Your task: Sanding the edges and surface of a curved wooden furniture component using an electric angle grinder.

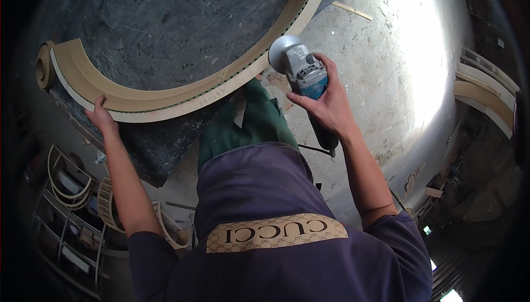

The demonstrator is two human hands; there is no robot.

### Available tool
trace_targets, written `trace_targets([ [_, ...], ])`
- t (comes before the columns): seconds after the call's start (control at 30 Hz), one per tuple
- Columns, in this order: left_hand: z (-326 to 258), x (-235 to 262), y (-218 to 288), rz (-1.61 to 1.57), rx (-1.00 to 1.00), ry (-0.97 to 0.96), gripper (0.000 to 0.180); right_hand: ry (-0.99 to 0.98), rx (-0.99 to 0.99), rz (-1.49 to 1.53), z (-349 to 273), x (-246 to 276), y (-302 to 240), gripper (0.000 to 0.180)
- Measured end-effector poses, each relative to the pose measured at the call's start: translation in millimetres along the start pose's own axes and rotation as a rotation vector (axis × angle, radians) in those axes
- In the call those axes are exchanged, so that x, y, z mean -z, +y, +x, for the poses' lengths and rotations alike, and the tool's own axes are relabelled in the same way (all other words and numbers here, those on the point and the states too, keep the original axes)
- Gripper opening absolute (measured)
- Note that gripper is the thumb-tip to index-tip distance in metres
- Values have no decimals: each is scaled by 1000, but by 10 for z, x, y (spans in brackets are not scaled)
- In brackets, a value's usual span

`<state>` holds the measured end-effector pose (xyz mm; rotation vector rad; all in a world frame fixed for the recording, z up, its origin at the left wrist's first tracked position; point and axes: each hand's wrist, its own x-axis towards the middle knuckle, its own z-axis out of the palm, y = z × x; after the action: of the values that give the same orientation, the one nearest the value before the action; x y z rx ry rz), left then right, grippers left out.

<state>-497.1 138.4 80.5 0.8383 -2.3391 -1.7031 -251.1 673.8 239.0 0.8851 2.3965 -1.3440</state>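
We press our left hand [99,115], fingers flat, on the curved wooden moulding's [165,100] outer edge; our right hand [326,103] grips the angle grinder [301,70] just beside that edge, above open concrete floor [375,53].

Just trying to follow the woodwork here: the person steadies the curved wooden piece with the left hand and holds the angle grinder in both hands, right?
Not quite. The head view shows only the right hand gripping the angle grinder. The left hand rests on the curved wooden piece on the dark table, steadying it as you said.
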Motion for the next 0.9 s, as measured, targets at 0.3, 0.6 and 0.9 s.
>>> trace_targets([
  [0.3,4,26,-34,-40,-38,-7,60,-204,67,-61,-476,-716,-304,99],
  [0.6,21,48,-51,-49,-47,-27,61,-419,174,-151,-541,-922,-466,96],
  [0.9,18,18,-68,-47,-32,-5,61,-153,48,-99,-227,-313,-183,101],
])
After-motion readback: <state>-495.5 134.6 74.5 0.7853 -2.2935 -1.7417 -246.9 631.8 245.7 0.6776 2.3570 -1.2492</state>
